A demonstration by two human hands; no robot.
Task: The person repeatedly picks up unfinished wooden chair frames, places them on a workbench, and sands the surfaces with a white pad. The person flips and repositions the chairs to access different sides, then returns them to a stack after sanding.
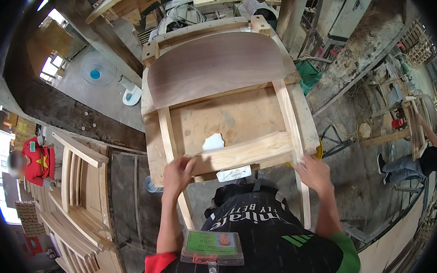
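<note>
A wooden chair back frame lies on the workbench in front of me. Its wide, rounded top panel (215, 65) is dark brown and sits at the far end. Two pale posts, the left post (167, 134) and the right post (287, 113), run from it toward me past the bench's near edge. A pale cross rail (249, 150) joins them. My left hand (178, 175) is closed around the left post beside the rail's end. My right hand (314, 173) grips the right post near the opposite joint. Some fingertips are hidden behind the wood.
The plywood bench top (193, 120) has a ragged pale patch. A white block (234, 173) is at its near edge. Curved chair parts (77, 228) are stacked at left. A fan (96, 68) stands beyond a beam. People are at far left and far right.
</note>
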